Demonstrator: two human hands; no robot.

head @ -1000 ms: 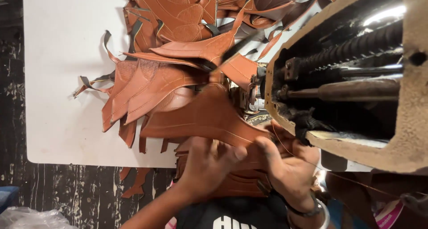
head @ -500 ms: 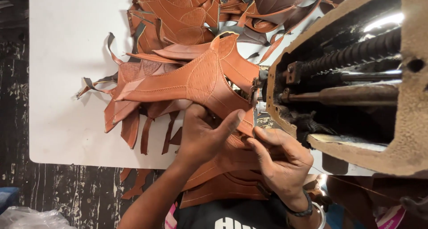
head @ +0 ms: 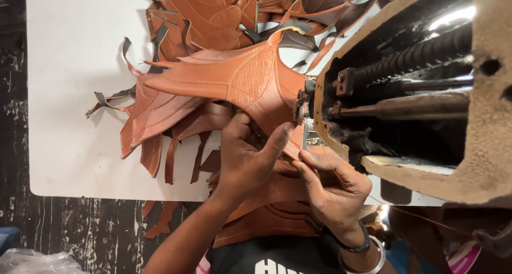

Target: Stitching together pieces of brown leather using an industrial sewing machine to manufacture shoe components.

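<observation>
The left hand (head: 248,164) and right hand (head: 333,186) both pinch the tan stitched leather piece (head: 240,82) at the sewing machine (head: 416,92). More leather pieces (head: 213,12) lie on the white table (head: 74,66).

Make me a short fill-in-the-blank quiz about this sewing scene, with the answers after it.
1. Both hands, the left hand and the right hand, press on a stitched piece of brown ____.
2. The leather piece meets the sewing machine on its ____ side in the picture.
3. The table top under the pile is ____ in colour.

Missing words: leather; right; white
</observation>
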